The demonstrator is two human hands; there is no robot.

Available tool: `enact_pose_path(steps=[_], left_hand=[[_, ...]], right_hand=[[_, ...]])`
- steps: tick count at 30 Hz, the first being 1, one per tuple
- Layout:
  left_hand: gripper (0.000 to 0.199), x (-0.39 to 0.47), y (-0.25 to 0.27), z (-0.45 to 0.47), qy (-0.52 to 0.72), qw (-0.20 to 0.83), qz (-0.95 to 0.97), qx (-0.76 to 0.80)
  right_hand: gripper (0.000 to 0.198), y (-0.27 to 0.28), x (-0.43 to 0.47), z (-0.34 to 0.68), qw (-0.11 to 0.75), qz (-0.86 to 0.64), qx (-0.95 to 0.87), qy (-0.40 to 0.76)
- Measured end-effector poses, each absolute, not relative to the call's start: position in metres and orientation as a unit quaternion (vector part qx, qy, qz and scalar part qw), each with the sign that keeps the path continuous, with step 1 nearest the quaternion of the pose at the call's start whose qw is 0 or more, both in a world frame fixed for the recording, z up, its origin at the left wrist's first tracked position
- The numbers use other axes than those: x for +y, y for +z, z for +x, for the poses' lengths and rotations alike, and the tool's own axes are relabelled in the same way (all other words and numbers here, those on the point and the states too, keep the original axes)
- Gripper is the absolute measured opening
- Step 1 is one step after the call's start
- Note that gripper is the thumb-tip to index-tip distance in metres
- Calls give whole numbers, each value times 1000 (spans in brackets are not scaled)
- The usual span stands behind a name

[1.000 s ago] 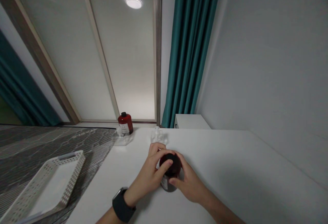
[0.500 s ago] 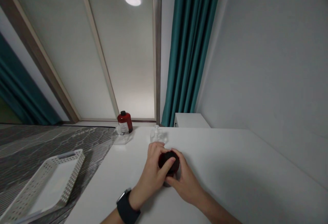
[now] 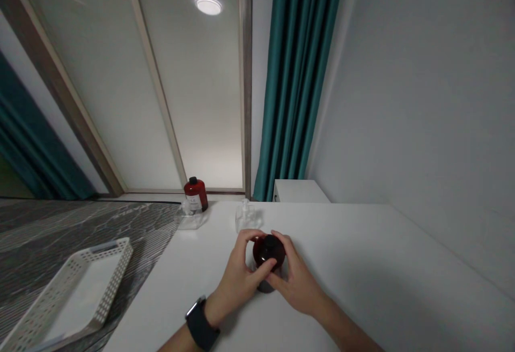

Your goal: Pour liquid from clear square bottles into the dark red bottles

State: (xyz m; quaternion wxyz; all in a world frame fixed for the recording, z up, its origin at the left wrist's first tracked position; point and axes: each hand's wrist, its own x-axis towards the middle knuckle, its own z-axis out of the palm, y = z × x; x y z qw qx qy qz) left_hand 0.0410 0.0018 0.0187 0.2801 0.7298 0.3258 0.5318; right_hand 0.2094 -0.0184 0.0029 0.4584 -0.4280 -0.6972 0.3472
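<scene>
A dark red bottle with a black cap is held between both of my hands, just over the white table. My left hand wraps its left side, thumb across the near face. Around the right side curl the fingers of my right hand, its thumb close to the left thumb. Part of the bottle is hidden behind the fingers. Just beyond my left hand stands a small clear bottle. Further left, another red bottle with a black cap and pale label stands beside a clear plastic item.
The white table runs right to a grey wall. Lower left, a white perforated basket rests on a grey patterned surface. Behind are a frosted sliding door, teal curtains and a low white cabinet.
Between my hands the bottle has turned: its glossy red shoulder and cap now show where a dark round face was. Both hands have shifted slightly right.
</scene>
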Motion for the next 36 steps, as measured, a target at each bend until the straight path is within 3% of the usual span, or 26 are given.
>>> enact_pose_path(steps=[2,6,12,20,26,36], left_hand=[[45,3,18,41,525,284,731,332],[32,6,18,40,521,285,738,321],[20,6,18,39,521,300,729,327],[35,6,17,39,528,293,733,314],[22,5,20,39,522,287,737,318],[26,5,19,41,534,281,734,312]], right_hand=[[51,6,-18,215,482,-379,-717,332],[34,7,-17,222,554,-328,-693,323],[37,1,-21,221,595,-308,-654,352],[47,2,-27,222,526,-343,-694,353],[42,8,-31,218,548,-338,-698,314],[45,12,-31,217,512,-317,-724,337]])
